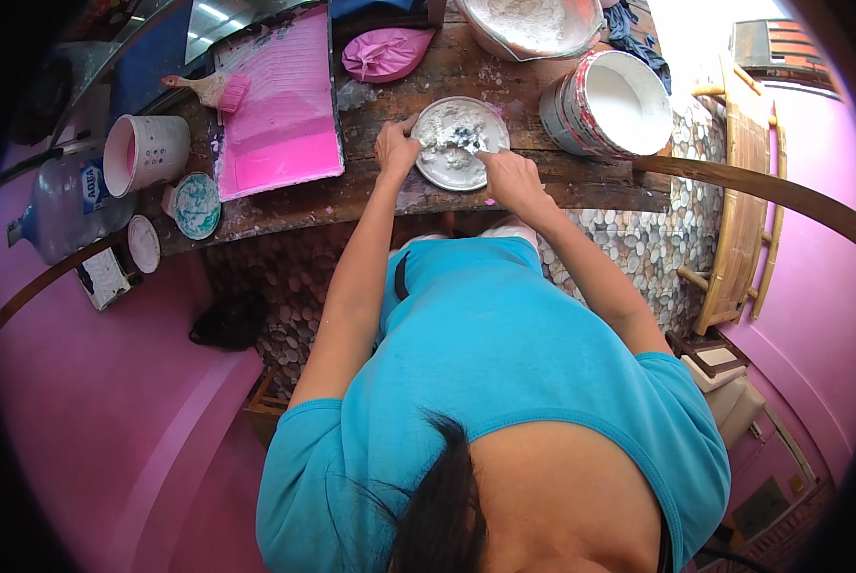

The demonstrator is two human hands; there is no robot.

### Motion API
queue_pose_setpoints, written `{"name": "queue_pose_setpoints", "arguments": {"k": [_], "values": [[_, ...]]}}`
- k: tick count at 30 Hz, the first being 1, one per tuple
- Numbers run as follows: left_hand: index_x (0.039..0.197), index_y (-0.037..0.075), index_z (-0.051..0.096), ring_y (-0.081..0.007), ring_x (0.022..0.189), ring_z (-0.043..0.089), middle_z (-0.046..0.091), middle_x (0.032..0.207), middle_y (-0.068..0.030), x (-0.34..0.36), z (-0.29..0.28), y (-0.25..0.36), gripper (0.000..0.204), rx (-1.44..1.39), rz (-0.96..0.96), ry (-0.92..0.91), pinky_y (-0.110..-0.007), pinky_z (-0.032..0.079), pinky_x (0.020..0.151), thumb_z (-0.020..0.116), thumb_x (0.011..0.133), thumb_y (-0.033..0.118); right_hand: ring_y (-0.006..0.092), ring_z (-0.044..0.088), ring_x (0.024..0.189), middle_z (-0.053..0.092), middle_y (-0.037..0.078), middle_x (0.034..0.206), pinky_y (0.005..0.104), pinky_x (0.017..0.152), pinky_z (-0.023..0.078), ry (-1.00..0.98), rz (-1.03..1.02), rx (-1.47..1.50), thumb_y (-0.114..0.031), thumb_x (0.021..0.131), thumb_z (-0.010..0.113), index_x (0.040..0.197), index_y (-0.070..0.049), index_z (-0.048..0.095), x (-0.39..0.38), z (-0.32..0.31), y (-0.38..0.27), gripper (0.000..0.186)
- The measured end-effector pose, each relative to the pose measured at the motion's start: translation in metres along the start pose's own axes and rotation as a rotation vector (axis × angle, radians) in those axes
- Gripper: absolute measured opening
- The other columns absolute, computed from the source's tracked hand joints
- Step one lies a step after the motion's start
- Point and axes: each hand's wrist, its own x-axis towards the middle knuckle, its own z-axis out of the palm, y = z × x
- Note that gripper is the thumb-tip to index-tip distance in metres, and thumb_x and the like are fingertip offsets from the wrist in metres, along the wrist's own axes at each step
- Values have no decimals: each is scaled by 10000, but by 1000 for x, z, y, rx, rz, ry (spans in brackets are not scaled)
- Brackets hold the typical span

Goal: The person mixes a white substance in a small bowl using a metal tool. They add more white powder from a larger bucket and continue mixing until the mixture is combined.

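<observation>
Our left hand (397, 153) was closed around the left edge of the round dish (447, 181), seemingly pinching its rim, while our right hand (514, 180) reached over the opposite edge with its fingers curled and one directed at the whitish mixture (442, 129) — we could not tell whether those fingers pinched a small tool or worked bare. The dish lay near the front edge of the table (504, 81), between the pink paint tray (337, 115) and the bucket (581, 115). We judged the step in hand to be working dark specks into the pale mass, since they sat in one patch and had not blended; the next move, in our view, called for a steady hold on the rim and short strokes through that patch. Counting around us, we found one dish, one tray, one brush (222, 91) lying across the tray's left edge, one tied pink bag (387, 54), one bucket of white paint and, beyond it, one basin (514, 48) with whitish contents. On the left we counted one pale tub (165, 148), one clear bottle (60, 215) and two round lids — one teal-stained (197, 205), one white (143, 244). At the table's far right corner lay dark blue cloth (638, 43); its folds kept us from counting the pieces.
</observation>
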Motion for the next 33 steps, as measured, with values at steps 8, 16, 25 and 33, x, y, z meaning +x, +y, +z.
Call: {"name": "queue_pose_setpoints", "arguments": {"k": [8, 16, 25, 33], "values": [[1093, 190, 660, -344, 915, 577, 598, 958, -176, -3, 0, -2, 438, -9, 32, 53, -416, 444, 810, 522, 696, 70, 342, 617, 805, 629, 210, 828, 417, 708, 478, -139, 65, 142, -149, 863, 500, 1156, -62, 572, -17, -39, 20, 314], [1063, 172, 673, -339, 892, 583, 605, 932, -167, 12, 1, 4, 414, 43, 67, 64, -406, 449, 782, 521, 691, 72, 386, 596, 839, 636, 204, 858, 444, 757, 447, -131, 205, 460, -170, 871, 471, 1219, -114, 535, -34, -41, 40, 359], [1010, 106, 682, -297, 828, 622, 636, 906, -160, -6, -2, -11, 328, -124, 8, 137, -379, 472, 763, 550, 711, 77, 363, 612, 783, 638, 186, 794, 441, 702, 473, -87, 216, 431, -163, 878, 466, 1184, -99, 554, -51, -24, 32, 324], [1125, 8, 520, -189, 695, 650, 639, 781, -80, -71, 16, -8, 486, -257, -102, 105, -321, 503, 663, 722, 708, 154, 137, 589, 593, 642, 103, 824, 288, 549, 490, -293, 421, 728, -145, 913, 452, 1245, -26, 490, -25, -52, 63, 355]]}}
